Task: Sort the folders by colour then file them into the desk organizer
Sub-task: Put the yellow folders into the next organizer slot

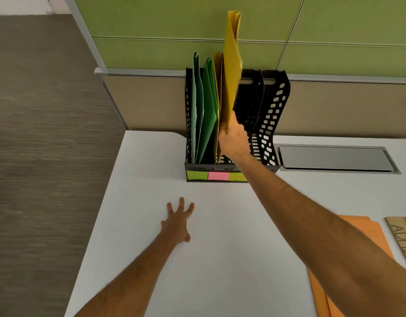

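right hand (233, 140) fingers curl round the lower edge of an upright yellow folder (231, 72), over the black desk organizer (269, 124) beside green folders (206, 106). left hand (178, 221) fingers spread flat on the white tabletop (220, 259).

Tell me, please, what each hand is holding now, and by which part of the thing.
The right hand grips a yellow folder by its lower edge, above the black desk organizer. The left hand holds nothing; it rests open on the white desk.
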Demonstrator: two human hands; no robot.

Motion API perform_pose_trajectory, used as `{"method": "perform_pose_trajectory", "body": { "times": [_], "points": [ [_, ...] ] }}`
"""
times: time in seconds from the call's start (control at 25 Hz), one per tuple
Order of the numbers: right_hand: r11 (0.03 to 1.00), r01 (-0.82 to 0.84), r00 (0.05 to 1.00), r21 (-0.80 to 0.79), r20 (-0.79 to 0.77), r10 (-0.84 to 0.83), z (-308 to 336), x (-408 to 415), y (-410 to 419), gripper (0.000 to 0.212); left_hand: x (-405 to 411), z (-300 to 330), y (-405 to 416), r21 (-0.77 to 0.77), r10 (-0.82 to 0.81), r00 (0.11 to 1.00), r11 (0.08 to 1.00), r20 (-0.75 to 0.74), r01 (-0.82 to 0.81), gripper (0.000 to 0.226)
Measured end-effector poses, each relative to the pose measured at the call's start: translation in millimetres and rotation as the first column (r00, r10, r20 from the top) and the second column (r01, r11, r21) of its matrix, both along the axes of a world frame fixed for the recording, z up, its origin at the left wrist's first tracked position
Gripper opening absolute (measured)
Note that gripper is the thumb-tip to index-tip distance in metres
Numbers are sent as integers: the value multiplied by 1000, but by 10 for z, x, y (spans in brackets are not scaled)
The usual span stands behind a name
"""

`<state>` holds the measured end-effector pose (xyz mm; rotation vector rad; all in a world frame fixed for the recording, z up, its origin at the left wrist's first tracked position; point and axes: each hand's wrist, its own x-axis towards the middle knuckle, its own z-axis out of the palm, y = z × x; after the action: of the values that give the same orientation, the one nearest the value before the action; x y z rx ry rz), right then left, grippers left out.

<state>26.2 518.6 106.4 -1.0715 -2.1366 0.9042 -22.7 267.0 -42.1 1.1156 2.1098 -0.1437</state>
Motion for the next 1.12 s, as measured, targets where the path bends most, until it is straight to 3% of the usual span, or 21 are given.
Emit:
{"method": "perform_pose_trajectory", "body": {
  "times": [0.12,0.24,0.44,0.6,0.76,0.92,1.12],
  "points": [
    [995,-56,976,-77,207,71,-272,78,-74,41,-1,-6,10,7,4,1000,1000,4,-4,121],
    [991,10,936,-131,350,37,-575,200,-124,32,-12,-40,9,6,12,1000,1000,3,-12,121],
    [990,0,919,-143,390,57,-665,183,-116,32,-10,-68,1,14,11,1000,1000,2,-11,121],
    [962,-144,939,-234,275,208,-730,427,-411,51,-17,-69,-43,39,15,1000,999,9,-15,120],
    [960,-265,860,-85,430,276,-931,988,-894,66,-5,-59,-225,102,-20,1000,995,-6,20,103],
    [934,-317,757,-162,550,353,-1107,1728,-1478,69,193,-30,-615,133,-46,999,990,-8,47,86],
    [943,-239,742,-233,582,332,-1183,2536,-2091,70,575,47,-1115,56,-96,994,994,-52,99,88]
  ]
}}
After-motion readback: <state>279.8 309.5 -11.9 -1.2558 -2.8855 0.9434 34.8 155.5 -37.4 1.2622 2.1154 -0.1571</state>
